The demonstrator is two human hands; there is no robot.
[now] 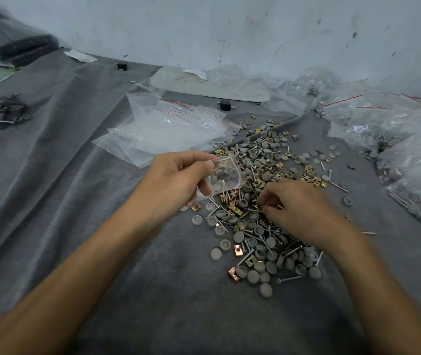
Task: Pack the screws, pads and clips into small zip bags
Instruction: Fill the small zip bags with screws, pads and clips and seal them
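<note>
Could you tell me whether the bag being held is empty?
Not empty: grey pads and a screw show through the bag the left hand holds.

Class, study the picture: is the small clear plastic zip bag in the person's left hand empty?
No, round grey pads show through the small clear plastic zip bag that the left hand pinches.

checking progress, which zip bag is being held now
The small zip bag gripped in the left hand, a few pads inside; empty bags lie flat behind, filled bags at right.
</note>
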